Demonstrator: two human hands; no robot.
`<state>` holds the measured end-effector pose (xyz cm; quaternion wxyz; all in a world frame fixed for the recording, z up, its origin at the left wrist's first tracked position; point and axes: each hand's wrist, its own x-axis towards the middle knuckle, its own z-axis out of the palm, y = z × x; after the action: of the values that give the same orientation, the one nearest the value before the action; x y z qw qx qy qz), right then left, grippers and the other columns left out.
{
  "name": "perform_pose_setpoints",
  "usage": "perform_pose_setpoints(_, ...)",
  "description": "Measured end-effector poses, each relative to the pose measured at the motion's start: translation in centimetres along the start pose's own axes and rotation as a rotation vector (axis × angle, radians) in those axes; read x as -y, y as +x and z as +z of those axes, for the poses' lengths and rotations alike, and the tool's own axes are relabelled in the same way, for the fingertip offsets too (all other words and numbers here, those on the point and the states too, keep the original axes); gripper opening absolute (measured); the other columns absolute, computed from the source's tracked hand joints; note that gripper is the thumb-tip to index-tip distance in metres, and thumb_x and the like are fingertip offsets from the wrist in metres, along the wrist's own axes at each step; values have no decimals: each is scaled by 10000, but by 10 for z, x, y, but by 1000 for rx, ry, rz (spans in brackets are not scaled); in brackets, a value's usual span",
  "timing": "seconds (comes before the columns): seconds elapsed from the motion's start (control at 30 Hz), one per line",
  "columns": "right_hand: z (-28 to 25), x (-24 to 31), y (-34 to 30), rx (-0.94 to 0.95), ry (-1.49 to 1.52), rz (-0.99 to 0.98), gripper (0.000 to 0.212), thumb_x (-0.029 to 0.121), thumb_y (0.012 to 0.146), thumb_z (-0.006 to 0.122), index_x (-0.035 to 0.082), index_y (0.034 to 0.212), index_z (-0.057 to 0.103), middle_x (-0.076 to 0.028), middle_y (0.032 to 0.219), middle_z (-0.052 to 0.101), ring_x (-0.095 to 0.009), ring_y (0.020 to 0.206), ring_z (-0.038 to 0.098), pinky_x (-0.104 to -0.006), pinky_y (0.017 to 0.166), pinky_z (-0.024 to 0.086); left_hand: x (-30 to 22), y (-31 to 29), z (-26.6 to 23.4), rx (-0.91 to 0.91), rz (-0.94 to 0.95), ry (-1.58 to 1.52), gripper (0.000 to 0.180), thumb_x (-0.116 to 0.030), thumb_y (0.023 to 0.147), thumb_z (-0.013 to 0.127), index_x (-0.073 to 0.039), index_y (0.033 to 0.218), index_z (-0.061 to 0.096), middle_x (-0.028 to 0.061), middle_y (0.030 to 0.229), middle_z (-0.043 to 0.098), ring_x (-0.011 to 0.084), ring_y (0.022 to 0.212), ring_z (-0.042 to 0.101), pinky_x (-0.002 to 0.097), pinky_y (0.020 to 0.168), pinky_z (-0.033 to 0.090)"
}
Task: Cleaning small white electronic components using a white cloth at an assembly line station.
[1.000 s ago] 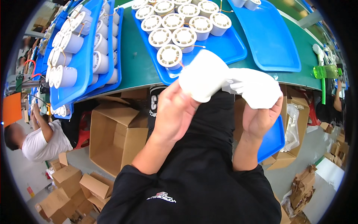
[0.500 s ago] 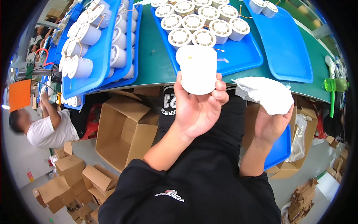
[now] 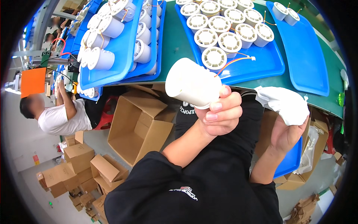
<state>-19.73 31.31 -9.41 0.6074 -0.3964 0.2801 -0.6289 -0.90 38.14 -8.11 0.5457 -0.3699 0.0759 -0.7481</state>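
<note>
My left hand (image 3: 223, 117) grips a white cylindrical housing (image 3: 194, 82) by one end, fingers curled round it. The housing is tilted, its other end toward the upper left, above the table's front edge. Red and yellow wires (image 3: 233, 63) with a small white plug stick out beside it; their root is hidden. To the right, my right hand (image 3: 284, 135) is closed on a crumpled white cloth (image 3: 287, 102), which covers most of its fingers. Beyond the housing, a blue tray (image 3: 261, 63) carries several similar white housings (image 3: 219, 24) with slotted round tops and thin wires.
Stacked blue trays (image 3: 125, 69) of white housings stand at the left of the green table (image 3: 173, 48). Another blue tray (image 3: 305, 56) at the right bears two housings. Cardboard boxes (image 3: 140, 123) lie below the table edge. A person in a white shirt (image 3: 65, 117) sits at far left.
My left hand has turned the housing from upright to tilted, its far end swung to the left, and the wires have come into view. The view has shifted; the right hand still holds the cloth.
</note>
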Motion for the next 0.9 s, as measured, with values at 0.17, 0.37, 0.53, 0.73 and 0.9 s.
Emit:
perform_pose_setpoints(0.17, -1, -2, -1, 9, 0, 17, 355, 139, 885, 560, -57, 1179, 529, -218, 1145, 608, -337, 1066, 602, -461, 951, 465, -4, 1, -1, 16, -28, -22, 263, -62, 910, 463, 134, 1022, 597, 205, 823, 607, 289, 694, 634, 307, 562, 612)
perform_pose_setpoints(0.37, -10, -7, 0, 42, 6, -2, 357, 129, 884, 562, -55, 1186, 517, -222, 1161, 596, -348, 1076, 594, -475, 967, 451, -6, 0, -3, 27, -2, 8, 255, -44, 914, 464, 123, 1058, 593, 198, 824, 614, 280, 700, 639, 301, 566, 609)
perform_pose_setpoints(0.53, -19, -12, -4, 109, 103, -14, 388, 63, 880, 558, -49, 1240, 467, -191, 1249, 538, -311, 1155, 545, -469, 1004, 419, -7, -1, -4, 80, -29, 51, 221, -25, 911, 509, 98, 1072, 597, 179, 826, 624, 258, 699, 645, 279, 562, 600)
perform_pose_setpoints(0.73, -22, -12, -5, 133, 132, 11, 397, 6, 885, 530, -54, 1267, 437, -179, 1267, 516, -294, 1172, 530, -446, 1025, 399, -12, 7, 0, 199, -194, 237, 189, 13, 868, 614, 43, 1054, 620, 131, 830, 647, 210, 678, 656, 226, 540, 572)
perform_pose_setpoints(0.9, -25, -11, -4, 133, 148, 10, 413, -17, 862, 539, -58, 1260, 438, -183, 1261, 517, -298, 1170, 529, -446, 1015, 409, -14, 9, -5, 232, -217, 319, 194, -52, 886, 619, 36, 1059, 620, 123, 829, 650, 208, 678, 658, 219, 531, 549)
